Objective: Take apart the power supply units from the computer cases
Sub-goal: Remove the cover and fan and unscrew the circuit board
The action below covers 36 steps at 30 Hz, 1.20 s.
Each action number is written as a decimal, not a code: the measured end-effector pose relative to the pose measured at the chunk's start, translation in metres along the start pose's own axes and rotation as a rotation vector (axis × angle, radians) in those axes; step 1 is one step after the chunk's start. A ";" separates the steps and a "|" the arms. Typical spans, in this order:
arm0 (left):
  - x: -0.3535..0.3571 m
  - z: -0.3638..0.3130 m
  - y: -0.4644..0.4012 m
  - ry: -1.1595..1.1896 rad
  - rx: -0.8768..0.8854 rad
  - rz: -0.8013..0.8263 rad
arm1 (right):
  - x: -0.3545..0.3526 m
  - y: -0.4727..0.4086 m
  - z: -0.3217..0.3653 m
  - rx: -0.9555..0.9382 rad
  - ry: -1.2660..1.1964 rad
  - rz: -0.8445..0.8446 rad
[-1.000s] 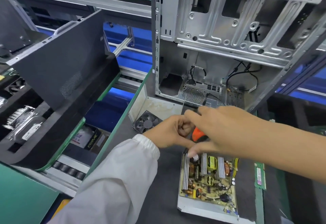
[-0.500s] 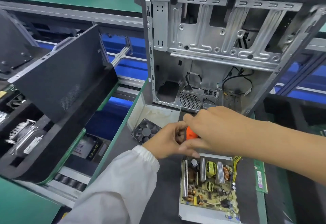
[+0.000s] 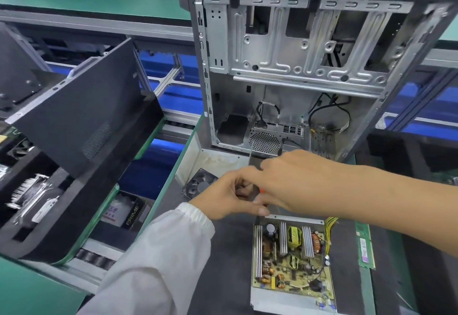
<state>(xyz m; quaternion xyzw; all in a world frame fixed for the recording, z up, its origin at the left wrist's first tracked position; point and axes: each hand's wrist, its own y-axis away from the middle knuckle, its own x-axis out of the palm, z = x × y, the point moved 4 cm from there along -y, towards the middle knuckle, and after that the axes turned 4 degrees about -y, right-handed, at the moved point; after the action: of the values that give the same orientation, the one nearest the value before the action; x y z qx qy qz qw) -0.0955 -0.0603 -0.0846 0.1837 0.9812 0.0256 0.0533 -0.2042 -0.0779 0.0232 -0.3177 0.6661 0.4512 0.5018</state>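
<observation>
Dark matting covers the surface (image 3: 223, 252), with green benches behind. At far left a black panel (image 3: 74, 121) leans over a tray of parts. A fan (image 3: 200, 186) lies flat near the left hand (image 3: 223, 198), whose fingers curl round something mostly hidden. The right hand (image 3: 292, 181) crosses over it, thumb pressed down, with a sliver of orange showing between them. Behind stands the open case (image 3: 309, 67). Below the hands the bare supply board (image 3: 290, 262) rests in its metal base, a memory stick (image 3: 365, 247) just to its right.
</observation>
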 end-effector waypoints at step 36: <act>0.010 0.005 -0.007 -0.004 0.009 0.023 | 0.002 -0.009 -0.002 0.124 0.060 0.137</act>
<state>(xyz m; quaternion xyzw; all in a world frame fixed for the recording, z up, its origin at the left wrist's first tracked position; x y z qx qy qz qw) -0.1069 -0.0633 -0.0909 0.1951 0.9791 0.0213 0.0543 -0.1980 -0.0832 0.0188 -0.2533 0.7277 0.4324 0.4683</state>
